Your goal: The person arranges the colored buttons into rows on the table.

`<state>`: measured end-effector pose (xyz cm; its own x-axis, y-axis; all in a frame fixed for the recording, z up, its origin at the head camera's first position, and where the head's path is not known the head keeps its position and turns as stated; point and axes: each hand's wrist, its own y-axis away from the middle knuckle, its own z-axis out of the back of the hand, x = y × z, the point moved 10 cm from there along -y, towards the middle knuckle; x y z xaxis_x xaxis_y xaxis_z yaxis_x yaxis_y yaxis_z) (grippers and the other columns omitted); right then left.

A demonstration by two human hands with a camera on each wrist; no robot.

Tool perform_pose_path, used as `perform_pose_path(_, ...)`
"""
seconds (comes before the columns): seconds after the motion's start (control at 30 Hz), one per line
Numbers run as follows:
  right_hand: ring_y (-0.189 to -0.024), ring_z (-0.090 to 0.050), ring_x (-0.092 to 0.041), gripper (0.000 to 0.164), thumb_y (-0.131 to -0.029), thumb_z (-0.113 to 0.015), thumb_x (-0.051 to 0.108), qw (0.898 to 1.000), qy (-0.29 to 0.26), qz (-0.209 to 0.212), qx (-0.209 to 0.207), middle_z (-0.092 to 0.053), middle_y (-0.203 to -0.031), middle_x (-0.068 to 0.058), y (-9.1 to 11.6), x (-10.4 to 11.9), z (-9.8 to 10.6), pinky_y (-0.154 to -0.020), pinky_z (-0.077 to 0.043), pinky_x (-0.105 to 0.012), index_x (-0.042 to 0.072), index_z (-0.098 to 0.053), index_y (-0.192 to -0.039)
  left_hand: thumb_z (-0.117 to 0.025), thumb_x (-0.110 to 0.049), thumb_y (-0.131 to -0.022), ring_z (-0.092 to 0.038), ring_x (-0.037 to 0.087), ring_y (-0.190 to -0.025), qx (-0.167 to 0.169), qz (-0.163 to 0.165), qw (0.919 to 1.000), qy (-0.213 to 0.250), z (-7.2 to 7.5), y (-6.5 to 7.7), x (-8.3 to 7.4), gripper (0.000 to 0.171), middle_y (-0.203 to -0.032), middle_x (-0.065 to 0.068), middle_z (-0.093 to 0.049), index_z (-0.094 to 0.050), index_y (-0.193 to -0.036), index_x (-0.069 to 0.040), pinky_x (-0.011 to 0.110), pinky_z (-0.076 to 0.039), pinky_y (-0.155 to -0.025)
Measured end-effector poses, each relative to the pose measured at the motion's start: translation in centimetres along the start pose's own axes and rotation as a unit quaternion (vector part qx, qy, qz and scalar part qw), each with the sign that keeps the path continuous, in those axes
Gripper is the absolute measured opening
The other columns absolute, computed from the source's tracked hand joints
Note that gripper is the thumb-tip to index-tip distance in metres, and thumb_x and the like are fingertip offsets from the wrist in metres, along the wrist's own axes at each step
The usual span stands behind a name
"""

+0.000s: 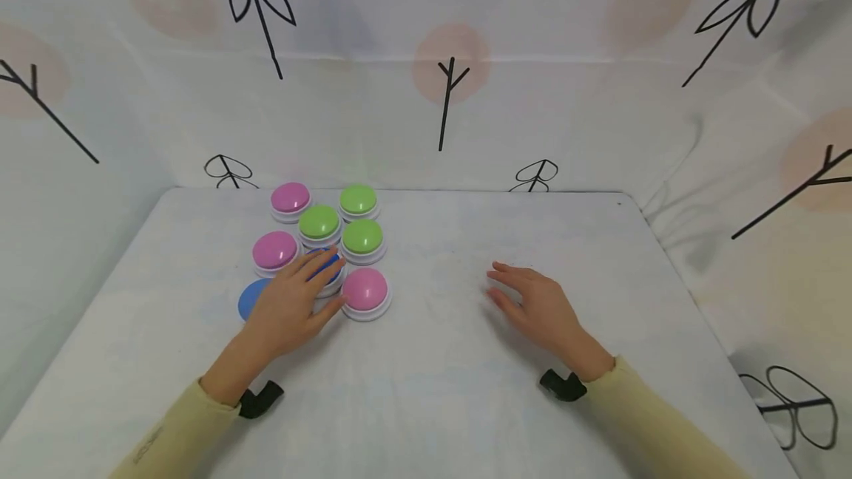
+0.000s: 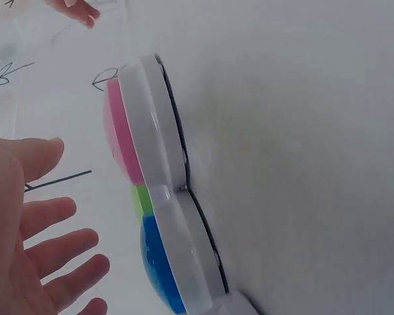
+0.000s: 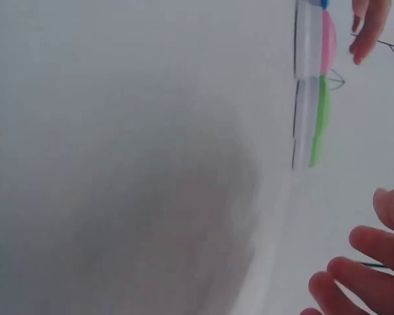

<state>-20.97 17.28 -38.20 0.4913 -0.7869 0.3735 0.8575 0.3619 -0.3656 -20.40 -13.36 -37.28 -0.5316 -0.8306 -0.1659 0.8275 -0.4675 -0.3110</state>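
Note:
Round push buttons with domed coloured tops on white bases stand close together on the left half of the table. My left hand (image 1: pixel 286 309) is over the front of this group, fingers spread and loosely straight, holding nothing. In the head view it partly covers two blue buttons, one at the front left (image 1: pixel 251 300) and one in the middle. The left wrist view shows its fingers above the blue dome (image 2: pixel 159 266) with a gap. A pink button (image 1: pixel 364 290) stands beside its thumb. My right hand (image 1: pixel 539 313) hovers over the table to the right, fingers slightly bent, holding nothing.
Behind the left hand stand three green buttons (image 1: pixel 362 236) and two magenta ones (image 1: pixel 275 250). The white table (image 1: pixel 439 390) ends at a patterned cloth backdrop (image 1: pixel 373 117) with leaf drawings. Black wrist mounts (image 1: pixel 261 399) show at both sleeves.

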Motion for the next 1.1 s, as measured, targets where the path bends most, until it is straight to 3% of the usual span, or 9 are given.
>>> perform_pose_path(0.1,-0.103,-0.062,-0.019,0.025,-0.086,-0.069,0.021,0.996,-0.093,-0.009,-0.011,-0.066,-0.114,-0.002,-0.4,0.3,-0.4,-0.083,-0.052,-0.038,0.009,-0.070,-0.108,-0.067,-0.037,-0.085,-0.044,0.026,-0.126,-0.001,0.014,0.9987,0.049,-0.2,-0.2,-0.1,0.056,-0.139,0.005,-0.047,-0.052,-0.134,-0.015,0.045,-0.046,-0.094)
perform_pose_path(0.2,-0.095,-0.065,-0.012,0.020,-0.084,-0.071,0.016,0.983,-0.181,-0.028,-0.015,-0.070,-0.103,0.003,-0.8,0.4,-1.1,-0.075,-0.055,-0.030,0.009,-0.072,-0.103,-0.067,-0.033,-0.085,-0.045,0.024,-0.125,0.007,0.035,0.9943,0.100,-0.7,-0.4,0.2,0.053,-0.138,0.003,-0.049,-0.053,-0.133,-0.015,0.044,-0.048,-0.091)
perform_pose_path(0.37,-0.090,-0.062,-0.006,0.016,-0.085,-0.070,0.022,0.964,-0.258,-0.069,0.005,-0.070,-0.094,0.011,-1.4,0.5,-3.1,-0.074,-0.054,-0.026,0.014,-0.073,-0.098,-0.066,-0.032,-0.087,-0.043,0.024,-0.127,0.030,0.067,0.9818,0.175,-2.0,-0.6,1.2,0.050,-0.138,0.000,-0.048,-0.053,-0.133,-0.018,0.046,-0.044,-0.096)
perform_pose_path(0.6,-0.091,-0.062,-0.009,0.020,-0.083,-0.071,0.014,0.951,-0.291,-0.096,0.046,-0.069,-0.099,0.004,-3.1,2.1,-6.0,-0.075,-0.053,-0.027,0.013,-0.071,-0.103,-0.067,-0.032,-0.086,-0.038,0.022,-0.130,0.064,0.088,0.9612,0.253,-3.4,-1.0,2.4,0.046,-0.139,-0.003,-0.046,-0.055,-0.129,-0.023,0.047,-0.040,-0.099)
perform_pose_path(0.93,-0.105,-0.058,-0.012,0.041,-0.079,-0.074,0.010,0.933,-0.340,-0.083,0.083,-0.063,-0.116,0.005,-5.8,5.0,-10.2,-0.085,-0.051,-0.026,0.016,-0.064,-0.118,-0.072,-0.025,-0.083,-0.041,0.024,-0.126,0.104,0.045,0.9627,0.246,-4.1,-2.1,2.3,0.052,-0.134,-0.002,-0.050,-0.053,-0.132,-0.023,0.050,-0.038,-0.100)
perform_pose_path(1.1,-0.104,-0.058,-0.011,0.045,-0.079,-0.076,0.014,0.931,-0.344,-0.065,0.107,-0.062,-0.118,0.004,-6.5,6.5,-12.0,-0.086,-0.050,-0.024,0.017,-0.062,-0.122,-0.074,-0.028,-0.081,-0.042,0.020,-0.121,0.113,0.027,0.9609,0.251,-4.2,-2.3,1.8,0.050,-0.131,-0.005,-0.052,-0.058,-0.128,-0.023,0.048,-0.039,-0.099)
